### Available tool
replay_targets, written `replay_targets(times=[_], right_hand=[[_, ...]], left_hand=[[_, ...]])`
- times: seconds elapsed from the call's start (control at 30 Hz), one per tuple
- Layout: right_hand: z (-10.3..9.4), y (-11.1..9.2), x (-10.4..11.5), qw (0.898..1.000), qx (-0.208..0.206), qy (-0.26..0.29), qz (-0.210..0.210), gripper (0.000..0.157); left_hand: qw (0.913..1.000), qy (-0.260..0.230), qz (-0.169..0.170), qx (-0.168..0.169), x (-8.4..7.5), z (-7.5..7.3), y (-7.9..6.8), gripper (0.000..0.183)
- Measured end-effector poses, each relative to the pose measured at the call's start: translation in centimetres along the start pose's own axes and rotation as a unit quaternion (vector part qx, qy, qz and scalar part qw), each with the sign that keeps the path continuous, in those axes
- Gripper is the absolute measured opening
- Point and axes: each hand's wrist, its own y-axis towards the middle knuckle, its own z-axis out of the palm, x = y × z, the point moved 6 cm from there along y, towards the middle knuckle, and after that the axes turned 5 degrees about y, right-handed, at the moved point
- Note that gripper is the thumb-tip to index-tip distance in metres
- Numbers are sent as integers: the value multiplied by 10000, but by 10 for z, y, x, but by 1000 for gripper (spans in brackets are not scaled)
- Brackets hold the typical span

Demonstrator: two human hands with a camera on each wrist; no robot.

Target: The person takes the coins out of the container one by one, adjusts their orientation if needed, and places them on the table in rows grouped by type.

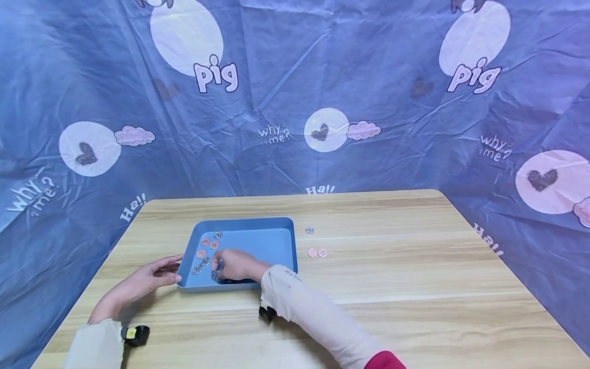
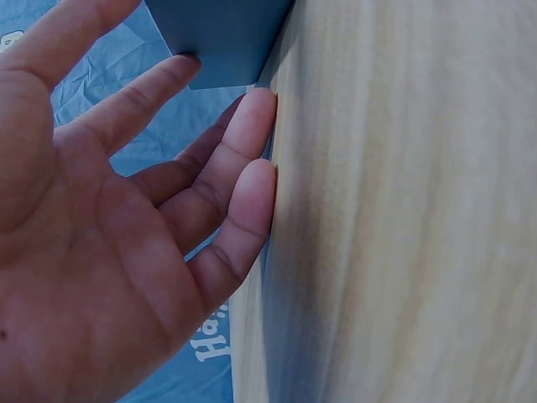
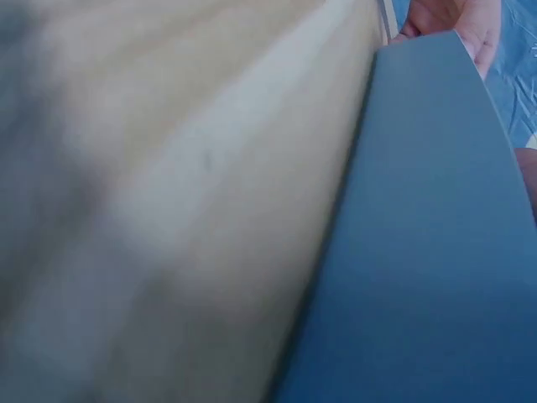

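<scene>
Nearest, behind the fingers, are two wrinkled pale cloth sleeves (image 1: 322, 318), a bit of red fabric (image 1: 384, 360) below the right one, and two small black devices (image 1: 135, 335), one at each wrist. The left hand (image 1: 146, 280) is relaxed, its fingers nearly straight and spread, touching the outside of the tray at its near left corner; two lower fingertips reach down to the wood. The right hand (image 1: 239, 264) reaches over the near wall, fingers curled down at a silver coin (image 1: 215, 275); whether they pinch it I cannot tell, and this hand hides part of the tray floor.

The blue tray (image 1: 265, 243) between and beyond the fingers is smooth and matte, a shallow rectangle with rounded corners. Its coins are round, shiny and embossed: seven visible, four silver and three copper (image 1: 201, 253). Counting the one at the right fingertips, three silver lie nearest; the copper ones and the last silver lie farther beyond.

Right of the right fingers, outside the tray, the wood-grained table (image 1: 415, 256) bears three more: two copper side by side and, farther off, one silver. Farthest hangs a creased blue cloth (image 1: 267, 77), "pig" printed on it twice.
</scene>
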Motion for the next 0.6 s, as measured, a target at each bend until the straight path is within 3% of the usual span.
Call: replay_targets(times=[0.27, 0.5, 0.6], right_hand=[[-22, -1, -14, 9969, 74, 749, 219, 12], [-64, -5, -22, 9947, -201, 980, 219, 14], [-83, -11, -26, 9907, -249, 1329, 138, 13]], left_hand=[[10000, -38, 77, -11, -3, -2, -1, 70], [10000, -43, 86, 14, -3, -1, -1, 69], [10000, 17, 68, 0, -3, 0, -1, 70]])
